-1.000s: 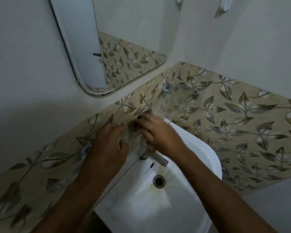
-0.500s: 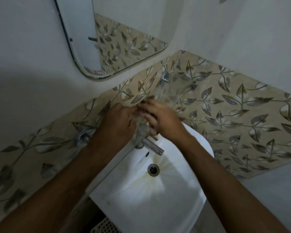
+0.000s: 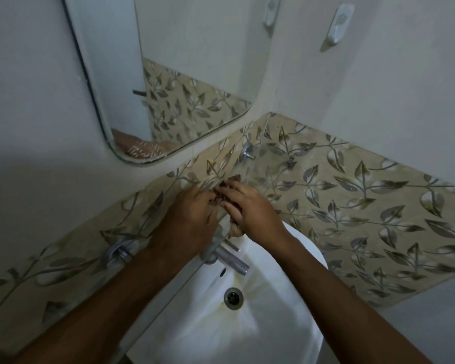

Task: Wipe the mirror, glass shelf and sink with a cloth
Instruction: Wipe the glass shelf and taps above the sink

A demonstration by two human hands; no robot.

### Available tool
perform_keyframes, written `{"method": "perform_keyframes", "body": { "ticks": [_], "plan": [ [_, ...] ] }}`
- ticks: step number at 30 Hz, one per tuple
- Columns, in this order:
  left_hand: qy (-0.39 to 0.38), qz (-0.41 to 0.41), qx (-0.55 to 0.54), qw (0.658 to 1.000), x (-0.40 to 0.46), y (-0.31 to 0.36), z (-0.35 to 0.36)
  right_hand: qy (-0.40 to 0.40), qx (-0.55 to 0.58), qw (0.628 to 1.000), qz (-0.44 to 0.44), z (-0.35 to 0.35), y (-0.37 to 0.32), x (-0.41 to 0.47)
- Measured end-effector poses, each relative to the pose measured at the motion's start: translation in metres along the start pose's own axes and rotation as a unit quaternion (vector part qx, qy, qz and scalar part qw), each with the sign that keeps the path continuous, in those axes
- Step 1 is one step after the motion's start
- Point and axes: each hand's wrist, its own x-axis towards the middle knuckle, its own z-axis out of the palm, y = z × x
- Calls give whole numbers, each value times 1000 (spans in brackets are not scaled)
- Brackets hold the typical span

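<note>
My left hand [image 3: 188, 219] and my right hand [image 3: 250, 208] meet over the clear glass shelf [image 3: 255, 174], which is fixed to the tiled wall above the sink [image 3: 273, 327]. Between them they hold a dark patterned cloth [image 3: 221, 196] bunched on the glass. A fold of the cloth shows under my right palm. The mirror [image 3: 184, 74] hangs on the wall above and to the left. My hands hide most of the cloth.
A chrome tap [image 3: 233, 260] juts over the basin just below my hands, with the drain [image 3: 233, 298] beneath it. Metal shelf brackets [image 3: 247, 151] hold the glass to the wall. A white hook [image 3: 338, 24] sits high on the right wall.
Both hands stayed together on the cloth and slid a little along the shelf toward the corner. The view tilted up, showing more of the mirror and the wall hooks.
</note>
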Motion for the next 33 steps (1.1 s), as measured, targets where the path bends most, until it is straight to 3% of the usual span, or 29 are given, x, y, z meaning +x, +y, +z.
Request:
{"method": "perform_keyframes", "body": {
  "ticks": [6, 13, 17, 24, 33],
  "plan": [
    [-17, -14, 36, 999, 27, 8, 8, 37, -57, 992, 111, -7, 55, 32],
    [-21, -6, 38, 999, 58, 16, 29, 83, -14, 996, 35, 6, 30, -9],
    [4, 11, 54, 998, 65, 9, 38, 86, 9, 995, 57, 1, 51, 5],
    [-25, -6, 53, 998, 63, -4, 28, 16, -46, 989, 140, -12, 103, 46],
    [-33, 16, 56, 998, 66, 3, 31, -42, -144, 975, 165, -20, 114, 66]
  ]
}}
